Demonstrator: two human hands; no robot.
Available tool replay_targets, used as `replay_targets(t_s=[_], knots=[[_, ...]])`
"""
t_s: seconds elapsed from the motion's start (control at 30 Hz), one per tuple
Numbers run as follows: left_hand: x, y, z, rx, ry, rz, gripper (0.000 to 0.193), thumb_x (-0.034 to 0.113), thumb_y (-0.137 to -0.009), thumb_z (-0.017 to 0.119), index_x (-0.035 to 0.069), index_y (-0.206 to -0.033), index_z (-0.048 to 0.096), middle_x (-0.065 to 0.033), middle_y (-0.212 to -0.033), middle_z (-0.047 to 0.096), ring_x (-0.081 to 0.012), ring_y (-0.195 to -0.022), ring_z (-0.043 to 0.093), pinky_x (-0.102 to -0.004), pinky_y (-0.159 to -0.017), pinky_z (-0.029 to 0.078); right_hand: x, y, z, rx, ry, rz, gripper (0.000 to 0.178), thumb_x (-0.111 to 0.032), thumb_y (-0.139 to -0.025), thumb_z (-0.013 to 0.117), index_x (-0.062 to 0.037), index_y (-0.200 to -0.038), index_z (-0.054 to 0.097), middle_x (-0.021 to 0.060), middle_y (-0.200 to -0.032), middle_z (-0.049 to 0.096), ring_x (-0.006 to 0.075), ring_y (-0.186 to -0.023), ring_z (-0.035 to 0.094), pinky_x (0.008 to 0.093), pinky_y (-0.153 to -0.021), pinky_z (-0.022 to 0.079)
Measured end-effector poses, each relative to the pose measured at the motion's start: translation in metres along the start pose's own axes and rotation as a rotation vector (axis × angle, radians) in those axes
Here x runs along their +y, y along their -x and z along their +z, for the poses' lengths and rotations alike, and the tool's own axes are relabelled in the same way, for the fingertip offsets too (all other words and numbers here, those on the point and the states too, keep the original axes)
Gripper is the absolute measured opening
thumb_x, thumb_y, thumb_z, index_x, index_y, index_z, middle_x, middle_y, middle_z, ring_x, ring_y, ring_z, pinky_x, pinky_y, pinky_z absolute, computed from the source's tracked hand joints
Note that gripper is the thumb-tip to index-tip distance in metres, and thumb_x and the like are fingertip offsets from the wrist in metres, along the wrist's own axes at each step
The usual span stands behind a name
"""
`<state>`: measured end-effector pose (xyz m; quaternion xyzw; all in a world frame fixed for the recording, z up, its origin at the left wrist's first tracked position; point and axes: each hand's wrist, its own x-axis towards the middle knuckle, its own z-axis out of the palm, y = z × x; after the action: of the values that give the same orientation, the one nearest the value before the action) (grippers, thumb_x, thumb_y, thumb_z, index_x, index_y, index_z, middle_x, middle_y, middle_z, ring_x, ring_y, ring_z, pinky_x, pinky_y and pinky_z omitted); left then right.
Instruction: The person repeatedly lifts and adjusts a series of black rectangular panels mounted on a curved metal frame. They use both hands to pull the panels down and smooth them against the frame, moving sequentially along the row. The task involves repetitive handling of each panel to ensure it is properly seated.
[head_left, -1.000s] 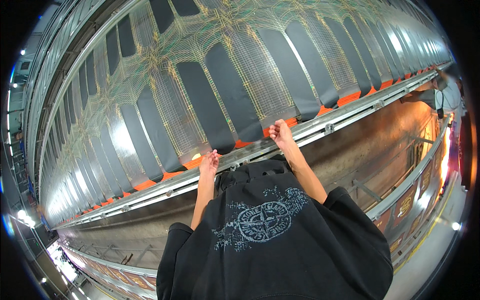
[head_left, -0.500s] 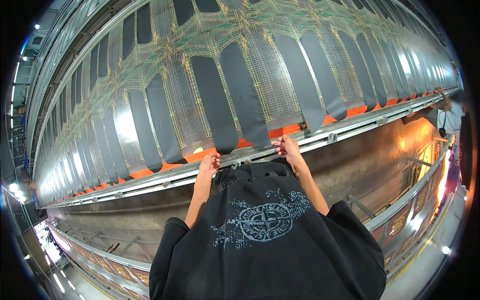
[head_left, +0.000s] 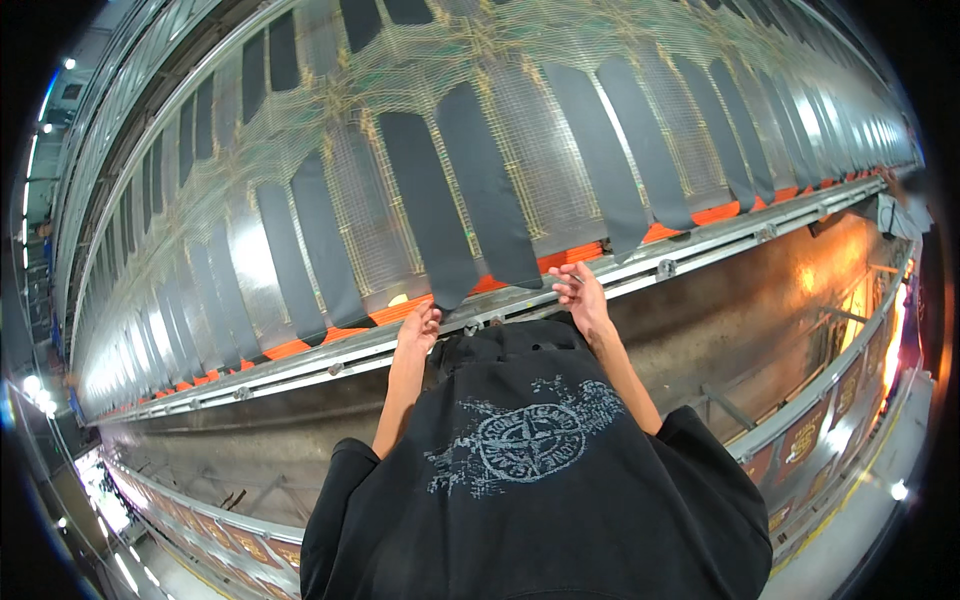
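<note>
Along the long table (head_left: 560, 235) lie rows of dark grey fabric panels, their near ends hanging over the front edge. My left hand (head_left: 420, 322) is at the lower end of one dark grey fabric panel (head_left: 428, 200), fingers closed on its corner. The panel's near end bends down toward that hand. Just right of it lies a second dark grey panel (head_left: 485, 180). My right hand (head_left: 580, 289) is held beside this second panel's lower right corner, apart from it, with fingers loosely bent and spread and nothing visible in them.
An orange strip (head_left: 490, 284) shows under the panel ends. In front runs a metal rail (head_left: 650, 268) with small fittings. Yellow-green lines (head_left: 330, 95) cover the table surface. Another person (head_left: 900, 212) stands at the far right end. Behind me is a lower rail with brown panels (head_left: 800, 440).
My right hand has moved slightly right and off the second panel's corner, its fingers spreading. My left hand stays at the first panel's end, which now bends more. The person at right has shifted.
</note>
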<state>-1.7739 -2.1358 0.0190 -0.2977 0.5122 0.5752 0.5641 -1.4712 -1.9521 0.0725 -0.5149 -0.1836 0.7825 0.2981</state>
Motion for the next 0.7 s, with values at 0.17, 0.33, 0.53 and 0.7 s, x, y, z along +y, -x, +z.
replay_targets(t_s=[0.17, 0.33, 0.53, 0.7], knots=[[0.002, -0.026, -0.036, -0.146, 0.258, -0.059, 0.013, 0.013, -0.102, 0.065, 0.007, -0.113, 0.066, 0.003, -0.08, 0.058, -0.0036, -0.05, 0.045, -0.0158, -0.038, 0.035, -0.006, -0.009, 0.022, 0.002, 0.091, -0.085, 0.034, -0.037, -0.106, 0.053, -0.0064, -0.116, 0.062, 0.0099, -0.101, 0.077, 0.0103, -0.064, 0.063, 0.0258, -0.055, 0.048], [0.0, -0.01, -0.025, -0.18, 0.258, -0.063, 0.045, -0.006, -0.094, 0.057, 0.015, -0.135, 0.06, 0.0027, -0.084, 0.057, -0.0038, -0.058, 0.051, -0.0149, -0.038, 0.039, -0.005, -0.019, 0.018, 0.171, -0.004, -0.265, 0.025, -0.032, -0.109, 0.048, -0.0082, -0.11, 0.055, 0.0144, -0.092, 0.075, 0.0117, -0.052, 0.06, 0.0249, -0.042, 0.044], [0.004, -0.007, -0.034, -0.332, 0.048, -0.033, 0.04, -0.005, -0.096, 0.057, 0.02, -0.127, 0.056, 0.0033, -0.095, 0.057, -0.0042, -0.062, 0.052, -0.0158, -0.037, 0.037, -0.018, -0.034, 0.008, 0.323, -0.171, -0.332, 0.022, -0.028, -0.109, 0.046, -0.0074, -0.108, 0.054, 0.0168, -0.086, 0.073, 0.0113, -0.047, 0.055, 0.0239, -0.036, 0.037], [-0.001, 0.016, -0.001, -0.302, -0.109, 0.043, 0.017, 0.011, -0.1, 0.068, 0.018, -0.112, 0.059, 0.0052, -0.094, 0.059, -0.002, -0.062, 0.05, -0.0155, -0.038, 0.036, -0.022, -0.024, 0.01, 0.403, -0.211, -0.412, 0.028, -0.031, -0.108, 0.046, -0.0067, -0.096, 0.054, 0.0169, -0.08, 0.072, 0.0105, -0.042, 0.051, 0.0237, -0.033, 0.034]])
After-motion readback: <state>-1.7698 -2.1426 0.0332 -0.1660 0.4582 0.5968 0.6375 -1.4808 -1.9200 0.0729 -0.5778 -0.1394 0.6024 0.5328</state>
